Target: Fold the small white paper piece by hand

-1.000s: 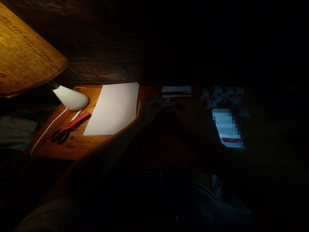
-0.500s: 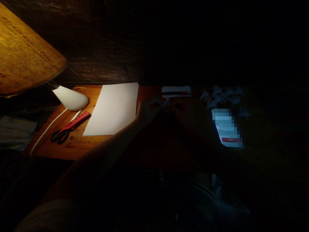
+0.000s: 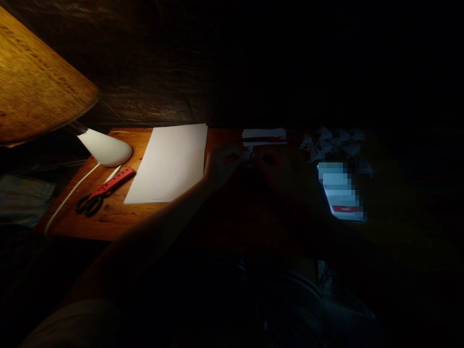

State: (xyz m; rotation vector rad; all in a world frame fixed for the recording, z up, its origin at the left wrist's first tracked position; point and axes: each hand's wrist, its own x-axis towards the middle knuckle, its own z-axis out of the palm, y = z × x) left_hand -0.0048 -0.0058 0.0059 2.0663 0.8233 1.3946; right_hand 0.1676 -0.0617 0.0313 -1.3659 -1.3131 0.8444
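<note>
My left hand (image 3: 225,162) and my right hand (image 3: 272,163) meet in the shadow over the middle of the wooden table. Between their fingertips is a small piece of white paper (image 3: 250,152), pinched by the left fingers. The right fingers are curled close against it, though darkness hides their exact grip. Just beyond the hands lies a white paper strip (image 3: 264,132) with a dark and red slender object (image 3: 266,139) across it.
A stack of white paper (image 3: 170,164) lies left of the hands. Scissors in a red sheath (image 3: 112,183) rest near a lamp (image 3: 105,147) with a white cord. Crumpled or folded white papers (image 3: 333,142) and a lit phone (image 3: 340,188) are on the right.
Both hands stay nearly in place, with only a slight shift of the fingers and of the small paper. The whole view has moved a little.
</note>
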